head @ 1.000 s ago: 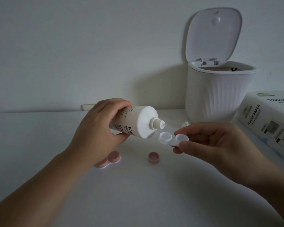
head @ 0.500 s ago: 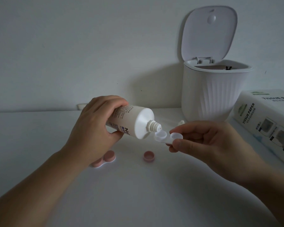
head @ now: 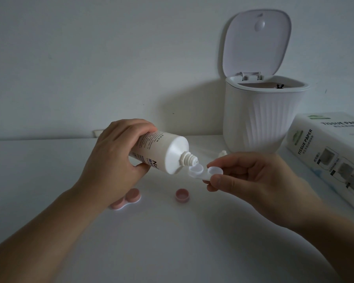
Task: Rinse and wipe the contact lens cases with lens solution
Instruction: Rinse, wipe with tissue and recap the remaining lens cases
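Observation:
My left hand [head: 112, 158] grips the white lens solution bottle [head: 161, 151], tilted with its uncapped nozzle pointing down to the right. The nozzle tip sits just over the left well of a white two-well contact lens case [head: 200, 172]. My right hand [head: 251, 180] pinches that case at its right well, holding it level above the table. A second lens case with pink caps [head: 129, 199] lies on the table below my left wrist, partly hidden by it. A loose pink cap [head: 182, 195] rests on the table between my hands.
A white ribbed bin [head: 260, 117] with its lid raised stands at the back right. A tissue paper pack [head: 331, 158] lies at the right edge. A small white object [head: 222, 154], perhaps a cap, sits by the bin's base. The white table [head: 172, 242] meets the wall behind.
The bottle has tipped further down and the case has moved left under it, so the nozzle now reaches the left well. The camera view has shifted slightly.

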